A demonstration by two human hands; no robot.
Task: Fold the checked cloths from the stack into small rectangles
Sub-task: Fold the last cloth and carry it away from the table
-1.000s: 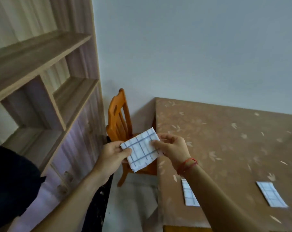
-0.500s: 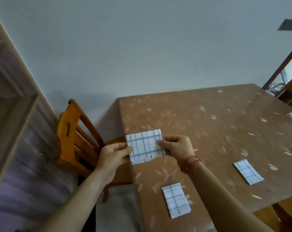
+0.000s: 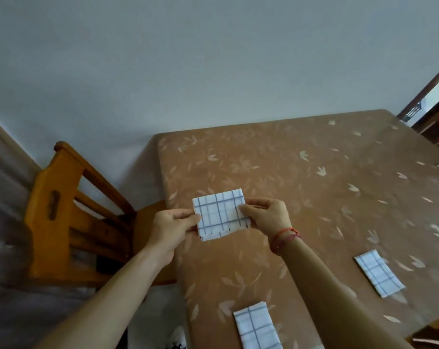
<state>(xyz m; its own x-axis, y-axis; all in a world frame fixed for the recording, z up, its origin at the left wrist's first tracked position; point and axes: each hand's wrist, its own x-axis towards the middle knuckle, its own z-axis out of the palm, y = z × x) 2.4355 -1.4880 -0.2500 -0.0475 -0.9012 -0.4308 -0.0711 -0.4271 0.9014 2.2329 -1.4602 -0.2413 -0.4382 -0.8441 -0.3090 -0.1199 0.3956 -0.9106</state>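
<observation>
Flanking table (image 3: pixel 301 172): chair (image 3: pixel 69 212), folded cloths (image 3: pixel 378 272).

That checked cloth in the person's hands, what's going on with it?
A person is folding small checked cloths. Right now the left hand and right hand pinch opposite sides of one folded checked cloth, held up over the near left corner of the brown table. Two finished rectangles already lie flat on the table, one near the front edge and one further right. A wooden chair stands at the left.
</observation>
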